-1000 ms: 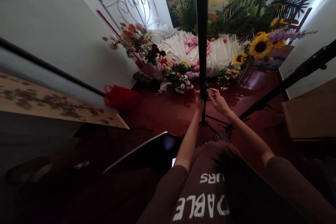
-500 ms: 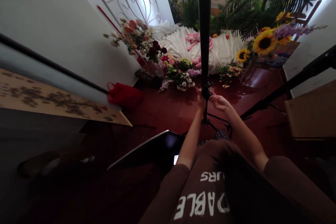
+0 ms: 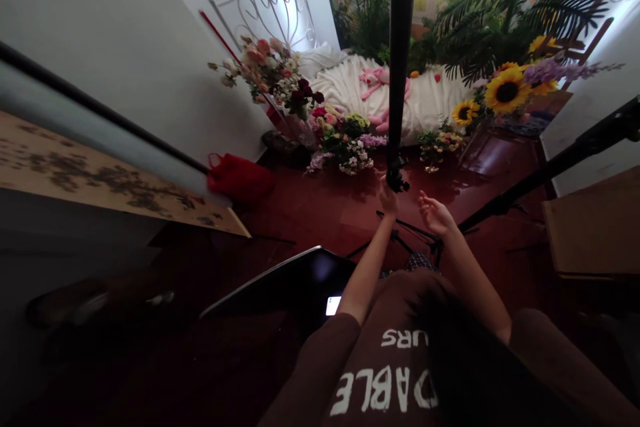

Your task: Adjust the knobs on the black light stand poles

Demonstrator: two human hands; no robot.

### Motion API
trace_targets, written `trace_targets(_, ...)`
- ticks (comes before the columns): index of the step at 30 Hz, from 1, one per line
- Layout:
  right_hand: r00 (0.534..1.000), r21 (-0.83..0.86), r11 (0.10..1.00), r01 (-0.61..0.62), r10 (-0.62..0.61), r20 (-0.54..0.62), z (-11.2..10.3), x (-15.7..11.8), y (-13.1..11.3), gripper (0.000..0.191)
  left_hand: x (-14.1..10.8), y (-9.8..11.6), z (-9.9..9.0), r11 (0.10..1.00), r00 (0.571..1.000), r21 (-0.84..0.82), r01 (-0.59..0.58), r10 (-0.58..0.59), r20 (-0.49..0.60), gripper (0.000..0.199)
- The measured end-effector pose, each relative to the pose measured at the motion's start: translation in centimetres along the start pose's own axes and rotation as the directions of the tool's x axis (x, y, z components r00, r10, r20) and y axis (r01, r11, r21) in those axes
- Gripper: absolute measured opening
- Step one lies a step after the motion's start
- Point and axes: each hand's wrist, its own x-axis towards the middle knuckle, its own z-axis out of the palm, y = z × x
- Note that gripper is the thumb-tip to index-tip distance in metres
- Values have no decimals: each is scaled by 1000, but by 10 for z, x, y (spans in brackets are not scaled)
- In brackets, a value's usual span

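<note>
A black light stand (image 3: pixel 401 47) rises upright in front of me, with a dark clamp collar (image 3: pixel 397 177) low on its pole. My left hand (image 3: pixel 388 199) is closed around the pole at this collar, its fingers partly hidden behind it. To the right of the pole, apart from it, my right hand (image 3: pixel 436 215) hovers with loosely bent fingers and nothing visible in them. Thin black stand legs (image 3: pixel 417 230) spread over the floor below both hands.
Flower arrangements (image 3: pixel 350 140) line a white-draped bed (image 3: pixel 345 73). Sunflowers (image 3: pixel 507 90) stand at right, near another black pole (image 3: pixel 545 170) and a cardboard box (image 3: pixel 593 220). A red bag (image 3: pixel 240 177) lies left. A dark flat panel (image 3: pixel 295 280) is beside my left arm.
My right hand has come away from the collar and moved right and down. My left hand stays on the pole, slightly lower. The view has shifted a little.
</note>
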Motion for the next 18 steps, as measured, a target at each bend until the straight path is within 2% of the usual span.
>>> trace_targets(2, 985, -4, 995, 95, -95, -142, -29, -16, -5, 20, -18, -3, 0, 993, 995, 92, -76, 82, -64, 62)
trace_targets(3, 962, -26, 986, 163, -165, -217, -45, -25, -9, 19, -29, -5, 0, 981, 987, 158, -116, 131, -92, 59)
trace_targets(6, 851, -136, 940, 312, -340, -401, -97, -52, -23, 18, -67, -18, 0, 932, 973, 333, -146, 196, -123, 52)
trace_targets(9, 716, -216, 883, 417, -466, -521, -139, -77, -37, 16, -107, -37, 11, 924, 990, 376, -65, 106, -88, 48)
trace_targets(12, 613, -338, 810, 479, -584, -532, -157, -96, -48, 11, -142, -52, 35, 957, 996, 290, -9, -15, 82, 44)
trace_targets(14, 565, -439, 754, 489, -657, -499, -156, -105, -51, 4, -157, -53, 59, 979, 966, 202, -8, -45, 254, 40)
trace_targets(16, 534, -494, 711, 501, -702, -471, -151, -112, -52, 8, -165, -44, 87, 993, 899, 107, -54, 2, 438, 40)
trace_targets(18, 517, -508, 694, 509, -719, -464, -143, -117, -52, 17, -167, -28, 117, 991, 797, 5, -134, 105, 595, 41)
